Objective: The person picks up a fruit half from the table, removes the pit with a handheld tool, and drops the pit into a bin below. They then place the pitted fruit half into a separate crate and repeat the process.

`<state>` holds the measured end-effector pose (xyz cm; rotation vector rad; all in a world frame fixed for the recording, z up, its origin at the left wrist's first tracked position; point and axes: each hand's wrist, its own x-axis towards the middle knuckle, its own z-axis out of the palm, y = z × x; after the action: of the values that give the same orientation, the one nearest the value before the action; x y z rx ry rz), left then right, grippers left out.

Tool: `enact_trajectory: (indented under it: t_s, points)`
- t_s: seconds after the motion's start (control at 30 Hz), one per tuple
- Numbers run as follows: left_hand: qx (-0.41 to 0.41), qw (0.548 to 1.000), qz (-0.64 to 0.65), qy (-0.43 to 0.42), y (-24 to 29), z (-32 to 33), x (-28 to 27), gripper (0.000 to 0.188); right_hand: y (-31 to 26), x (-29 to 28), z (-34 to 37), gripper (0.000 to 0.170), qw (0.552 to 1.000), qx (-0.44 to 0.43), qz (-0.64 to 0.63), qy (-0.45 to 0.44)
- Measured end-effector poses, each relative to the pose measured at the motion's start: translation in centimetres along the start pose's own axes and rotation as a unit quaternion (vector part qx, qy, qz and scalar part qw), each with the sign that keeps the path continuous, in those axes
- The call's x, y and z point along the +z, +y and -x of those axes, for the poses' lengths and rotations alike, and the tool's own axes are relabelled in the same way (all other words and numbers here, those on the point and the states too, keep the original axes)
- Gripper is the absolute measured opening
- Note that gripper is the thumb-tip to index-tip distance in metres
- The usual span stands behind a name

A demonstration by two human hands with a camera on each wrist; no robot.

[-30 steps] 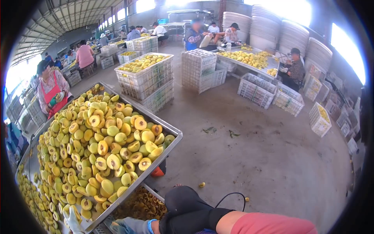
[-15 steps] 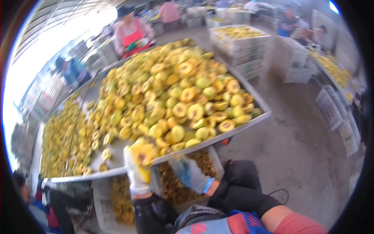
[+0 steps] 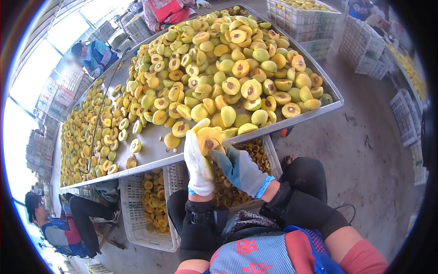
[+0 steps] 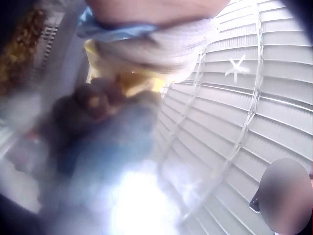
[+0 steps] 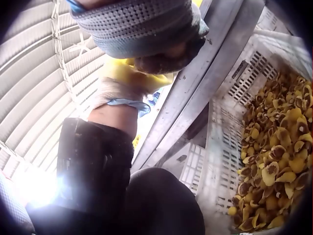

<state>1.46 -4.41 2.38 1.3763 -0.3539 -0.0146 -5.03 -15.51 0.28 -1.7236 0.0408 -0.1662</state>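
In the head view my left hand (image 3: 199, 166), in a white and yellow glove, holds a cut yellow peach half (image 3: 210, 140) at the near edge of the metal table. The brown pit hollow faces up, and another yellow piece shows behind it. My right hand (image 3: 242, 168), in a grey-blue glove, has curled fingers right at the fruit's edge; I cannot tell what they hold. In the right wrist view the right glove (image 5: 142, 27) overlaps the left one. The left wrist view is blurred, with dark fingertips (image 4: 93, 100) under the left glove.
Peach halves (image 3: 219, 68) are heaped on the metal table (image 3: 157, 163). Below its edge stand white crates (image 3: 132, 205) with brown-yellow scraps (image 5: 276, 156). People sit beside the table, one at the left (image 3: 68, 228), one across in a red apron (image 3: 171, 13). Stacked crates (image 3: 303, 20) stand behind.
The head view has swung left and down, bringing table and hands toward the middle. Half a second ago the right hand was over the scrap crate; it has come up to the peach half.
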Motion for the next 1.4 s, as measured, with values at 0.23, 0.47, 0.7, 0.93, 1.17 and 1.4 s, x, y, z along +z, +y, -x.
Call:
enact_trajectory:
  t_s: [0.23, 0.47, 0.7, 0.93, 1.17, 1.4]
  points:
    - [-0.082, 0.956, 0.276, -0.048, -1.4, -0.3, -1.4, 0.050, 1.7, 0.7, 0.0, 0.042, 0.988, 0.038, -0.149, 0.003]
    - [-0.073, 0.985, 0.158, 0.019, -1.5, 0.1, -0.2, 0.045, 2.4, 1.9, 0.8, 0.041, 0.968, 0.071, -0.238, -0.014]
    - [-0.018, 0.993, 0.116, 0.006, -0.8, 0.5, 0.5, 0.049, -0.8, -0.1, 0.9, 0.045, 0.946, 0.198, -0.236, -0.099]
    - [-0.026, 0.991, 0.130, -0.009, -1.1, 1.4, 1.1, 0.044, 1.4, 0.9, 0.8, 0.049, 0.943, 0.151, -0.282, -0.089]
    - [-0.011, 0.994, 0.113, -0.008, -0.8, 1.8, 1.8, 0.056, -2.2, -1.1, 1.2, 0.067, 0.851, 0.301, -0.399, -0.163]
    - [-0.195, 0.948, 0.252, -0.015, 2.1, 0.1, 0.9, 0.046, 2.2, 0.3, 1.1, 0.049, 0.972, 0.088, -0.199, -0.093]
